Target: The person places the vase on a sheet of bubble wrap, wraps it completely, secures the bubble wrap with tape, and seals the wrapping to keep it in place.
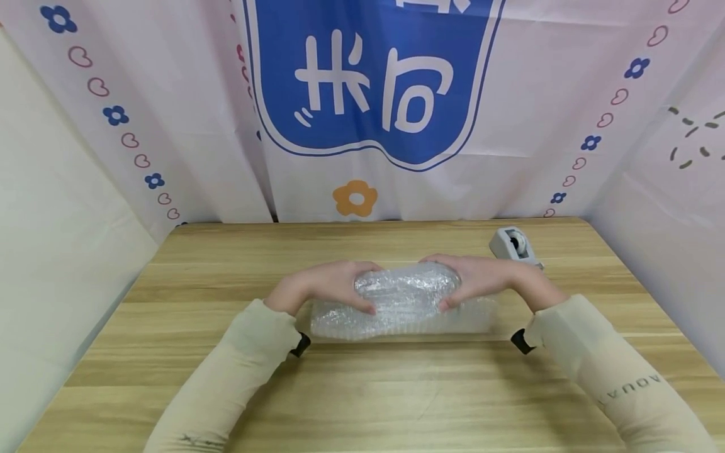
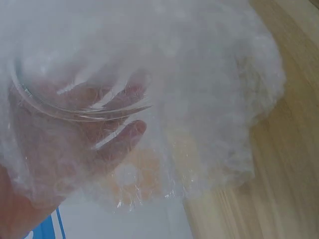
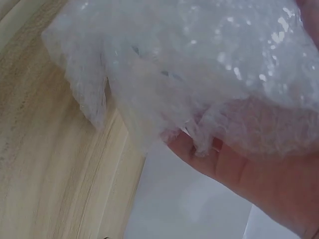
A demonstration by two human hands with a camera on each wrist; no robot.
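Note:
A bundle of clear bubble wrap [image 1: 404,292] is held between both hands over the middle of the wooden table. My left hand [image 1: 338,282] grips its left end, the thumb along the near side and the fingers mostly behind it. On the right end my right hand [image 1: 480,277] grips likewise, fingers over the top and thumb in front. Loose flaps of the wrap spread out below both hands. Through the film in the left wrist view shows the curved clear rim [image 2: 89,115] of something inside, with fingers [image 2: 119,144] visible through the plastic.
A grey tape dispenser [image 1: 514,244] stands at the back right of the table [image 1: 396,396], just beyond my right hand. Behind the table's far edge hangs a printed curtain [image 1: 544,126], with pale fabric walls on both sides.

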